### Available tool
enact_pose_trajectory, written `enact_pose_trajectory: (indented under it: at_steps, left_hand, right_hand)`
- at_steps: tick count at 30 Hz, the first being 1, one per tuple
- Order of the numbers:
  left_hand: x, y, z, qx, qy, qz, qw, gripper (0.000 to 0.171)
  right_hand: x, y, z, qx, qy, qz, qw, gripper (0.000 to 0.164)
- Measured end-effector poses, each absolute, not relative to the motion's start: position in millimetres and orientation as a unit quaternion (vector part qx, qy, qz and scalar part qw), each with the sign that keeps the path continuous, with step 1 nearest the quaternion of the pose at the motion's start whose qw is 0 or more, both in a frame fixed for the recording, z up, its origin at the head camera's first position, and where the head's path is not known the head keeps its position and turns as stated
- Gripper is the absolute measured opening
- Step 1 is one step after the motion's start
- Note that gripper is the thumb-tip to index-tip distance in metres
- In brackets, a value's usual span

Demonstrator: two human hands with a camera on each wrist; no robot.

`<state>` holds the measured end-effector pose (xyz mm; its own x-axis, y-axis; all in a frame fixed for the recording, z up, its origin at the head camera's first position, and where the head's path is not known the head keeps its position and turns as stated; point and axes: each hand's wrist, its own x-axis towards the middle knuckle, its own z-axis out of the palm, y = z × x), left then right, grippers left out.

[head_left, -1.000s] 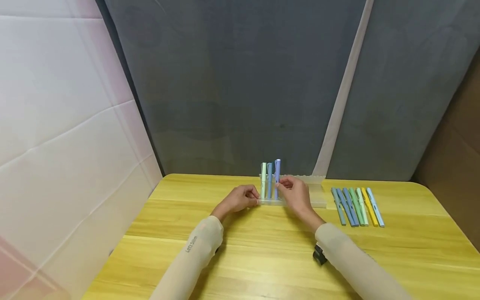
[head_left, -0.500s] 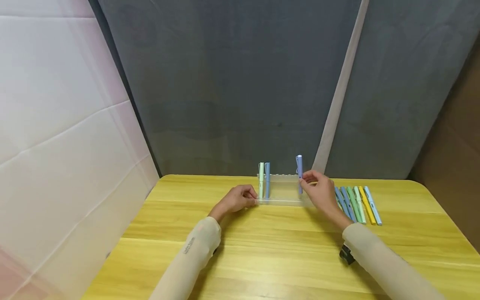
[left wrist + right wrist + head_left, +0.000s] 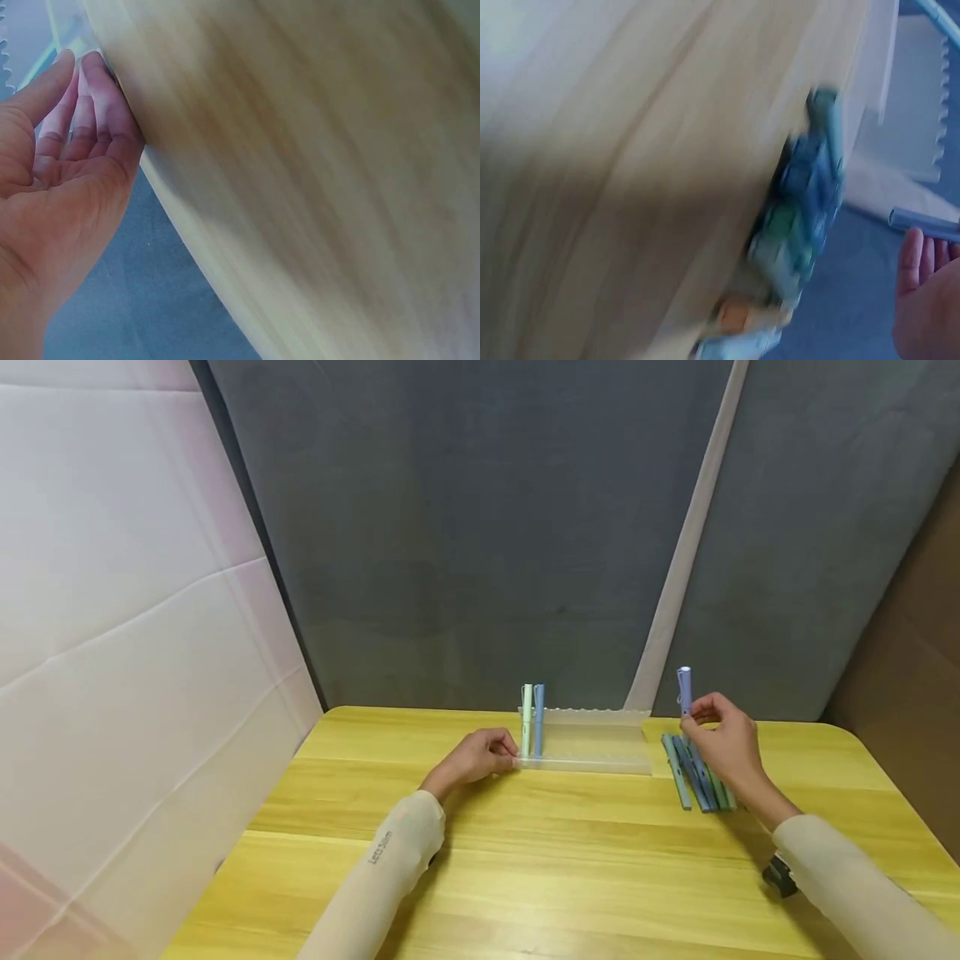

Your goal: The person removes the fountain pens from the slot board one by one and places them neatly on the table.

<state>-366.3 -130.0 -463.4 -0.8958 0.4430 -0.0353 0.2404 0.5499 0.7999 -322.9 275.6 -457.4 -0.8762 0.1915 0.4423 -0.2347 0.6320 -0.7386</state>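
My left hand (image 3: 474, 757) is at the left end of a clear plastic pen rack (image 3: 600, 765), its thumb and fingertips pinching the corner. In the left wrist view, the thumb and curled fingers (image 3: 101, 97) meet at the clear edge. Standing upright side by side in the rack's left end are a pale green pen (image 3: 527, 727) and a blue pen (image 3: 539, 727). My right hand (image 3: 726, 745) pinches a lavender pen (image 3: 685, 687) by its lower part, cap up, over a row of pens lying on the table. The right wrist view shows that pen's end (image 3: 915, 221) beyond the fingertips.
The lying row, right of the rack, includes a grey-green pen (image 3: 677, 777), blue pens (image 3: 693, 785) and green ones, partly hidden by my right hand. A yellow-orange pen (image 3: 739, 315) and a light blue pen (image 3: 739, 345) show in the right wrist view. A dark curtain (image 3: 480, 568) hangs behind the table.
My right hand has lifted the lavender pen out of the rack and carried it rightward, over the lying pens. The left hand has stayed at the rack's left end.
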Motion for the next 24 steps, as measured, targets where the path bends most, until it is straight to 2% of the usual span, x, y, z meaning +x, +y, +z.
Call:
enact_pose_trajectory:
  at_steps: [7,13,18,24]
  left_hand:
    - [-367,-128,-466,0.198,0.87,0.435,0.122,0.009]
    - [-367,-128,-465,0.192,0.874,0.431,0.117,0.009]
    - [-366,-128,-464,0.192,0.875,0.428,0.115,0.008]
    - [-364,-127,-464,0.194,0.874,0.431,0.114,0.008]
  right_hand:
    - [-313,320,-453,-0.037,-0.877,0.395,0.273,0.024]
    - [-310,350,-453,-0.059,-0.882,0.385,0.265,0.026]
    - [-306,369,-458,-0.065,-0.898,0.36,0.245,0.025]
    - [-303,383,-464,-0.051,-0.933,0.304,0.185,0.029]
